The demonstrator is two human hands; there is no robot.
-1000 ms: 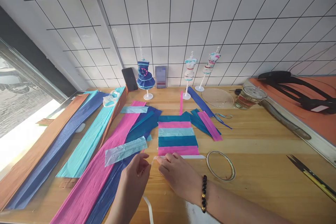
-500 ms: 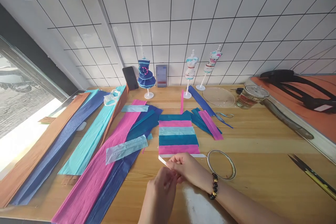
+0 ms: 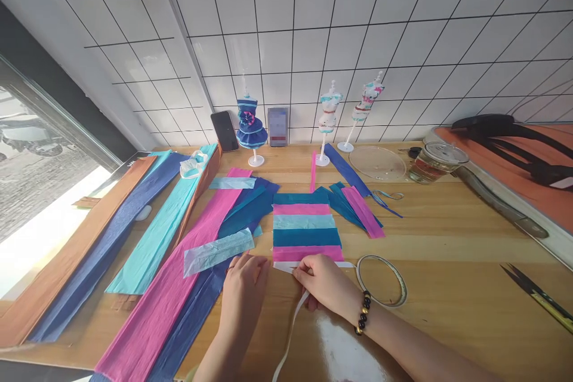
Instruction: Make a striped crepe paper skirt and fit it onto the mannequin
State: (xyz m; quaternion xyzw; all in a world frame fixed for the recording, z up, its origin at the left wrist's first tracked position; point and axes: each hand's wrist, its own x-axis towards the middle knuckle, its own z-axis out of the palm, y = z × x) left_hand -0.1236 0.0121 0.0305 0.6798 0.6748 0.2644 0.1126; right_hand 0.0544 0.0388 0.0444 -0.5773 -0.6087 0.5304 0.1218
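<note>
A striped sheet of teal, pink and pale blue crepe paper strips (image 3: pixel 307 222) lies flat in the middle of the wooden table. Along its lower pink edge runs a white tape strip (image 3: pixel 342 264). My right hand (image 3: pixel 316 280), with a beaded bracelet at the wrist, pinches the white tape below that edge; a loose narrow white strip (image 3: pixel 292 331) hangs from under it toward the front. My left hand (image 3: pixel 246 277) is off the tape, fingers bent and a little apart, beside the dark blue paper and below a pale blue piece (image 3: pixel 219 252). A tape roll (image 3: pixel 404 290) lies right of my right hand.
Long orange (image 3: pixel 85 239), blue, turquoise and pink (image 3: pixel 179 262) paper strips cover the left side. Small dress forms (image 3: pixel 331 113), two phones (image 3: pixel 225 131) and a lidded cup (image 3: pixel 436 161) stand at the back. Open scissors (image 3: pixel 539 295) lie at the right.
My left hand has let go of the white strip and moved left, away from my right hand. The tape end lies flatter under the pink edge, and a loose white strip now shows.
</note>
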